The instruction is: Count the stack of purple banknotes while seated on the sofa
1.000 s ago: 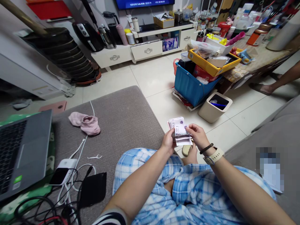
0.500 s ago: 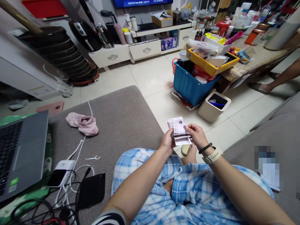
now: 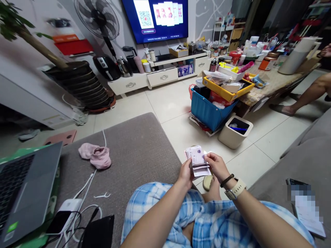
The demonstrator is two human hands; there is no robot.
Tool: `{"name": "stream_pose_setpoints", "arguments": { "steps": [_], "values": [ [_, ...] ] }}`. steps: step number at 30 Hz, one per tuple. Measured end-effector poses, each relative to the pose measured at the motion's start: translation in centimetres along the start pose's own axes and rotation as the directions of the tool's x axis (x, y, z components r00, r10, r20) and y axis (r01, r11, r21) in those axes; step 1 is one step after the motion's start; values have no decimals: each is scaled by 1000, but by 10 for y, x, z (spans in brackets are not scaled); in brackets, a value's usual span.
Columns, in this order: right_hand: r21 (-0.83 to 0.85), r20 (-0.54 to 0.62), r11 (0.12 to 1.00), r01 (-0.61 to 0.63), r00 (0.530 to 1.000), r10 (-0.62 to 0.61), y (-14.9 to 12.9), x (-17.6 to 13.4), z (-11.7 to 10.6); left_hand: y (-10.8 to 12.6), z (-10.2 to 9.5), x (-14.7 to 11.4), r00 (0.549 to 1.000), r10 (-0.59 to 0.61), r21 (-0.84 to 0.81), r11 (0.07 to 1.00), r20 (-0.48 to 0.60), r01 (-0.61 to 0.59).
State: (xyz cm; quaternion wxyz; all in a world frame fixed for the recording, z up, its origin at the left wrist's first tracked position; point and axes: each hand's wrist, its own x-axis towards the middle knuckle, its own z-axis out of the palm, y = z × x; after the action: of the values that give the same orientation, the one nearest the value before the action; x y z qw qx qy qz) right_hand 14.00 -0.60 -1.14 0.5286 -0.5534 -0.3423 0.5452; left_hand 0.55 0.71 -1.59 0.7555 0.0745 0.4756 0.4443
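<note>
A small stack of pale purple banknotes point(image 3: 198, 159) is held over my lap, between both hands. My left hand point(image 3: 185, 173) is closed on the stack's left side, thumb on top. With thumb and fingers my right hand point(image 3: 217, 166) pinches the right edge of the upper notes. Some notes are folded over, and the lower ends of others stick out below. A dark bracelet and a pale-strapped watch point(image 3: 236, 189) are on my right wrist. Beneath the hands are my blue plaid trousers point(image 3: 160, 203) and a bare foot.
To the left, a grey cushioned seat point(image 3: 134, 148) carries pink socks point(image 3: 95, 155), a laptop point(image 3: 28, 193), cables and a black pouch point(image 3: 97, 232). A phone point(image 3: 306, 208) lies on the right. Ahead stand a beige bin point(image 3: 235, 134) and a blue box point(image 3: 209, 112). Another person's leg point(image 3: 307, 96) shows at far right.
My view has tilted up, so the scene sits lower and more of the television shows. Both hands keep their hold on the banknotes, with little visible finger movement.
</note>
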Motion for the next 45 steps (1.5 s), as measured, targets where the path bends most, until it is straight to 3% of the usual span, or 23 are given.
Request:
{"name": "stream_pose_setpoints", "arguments": {
  "steps": [11, 17, 21, 26, 29, 33, 36, 40, 45],
  "values": [
    [34, 18, 999, -1, 1000, 1, -3, 3, 6, 4, 4, -8, 1000, -22, 45, 999, 6, 22],
    [26, 1, 999, 30, 1000, -30, -26, -1, 6, 9, 13, -20, 999, 4, 113, 994, 42, -9],
    [41, 7, 997, 59, 998, -60, -43, -10, -3, 15, 20, -37, 995, -21, 151, 989, 95, 7],
    [38, 129, 993, 113, 985, -117, -47, -28, -20, 21, 28, -51, 990, -25, 264, 964, 139, -13],
    [34, 193, 985, 168, 966, -171, -43, -33, -27, 18, 36, -48, 980, -17, 301, 953, 198, -45],
    [-11, 155, 976, 218, 965, -214, -36, -29, -33, 12, 45, -36, 980, -45, 308, 951, 196, -18],
    [-92, 138, 971, 222, 968, -208, -26, -24, -33, 7, 41, -24, 987, -62, 309, 951, 151, 12],
    [-201, 163, 969, 146, 980, -114, -9, -19, -26, 3, 24, -13, 996, -53, 286, 958, 67, 32],
    [-144, 82, 984, 108, 992, -97, 4, -7, -20, -4, 12, -8, 999, -20, 218, 976, 39, 11]
  ]
}}
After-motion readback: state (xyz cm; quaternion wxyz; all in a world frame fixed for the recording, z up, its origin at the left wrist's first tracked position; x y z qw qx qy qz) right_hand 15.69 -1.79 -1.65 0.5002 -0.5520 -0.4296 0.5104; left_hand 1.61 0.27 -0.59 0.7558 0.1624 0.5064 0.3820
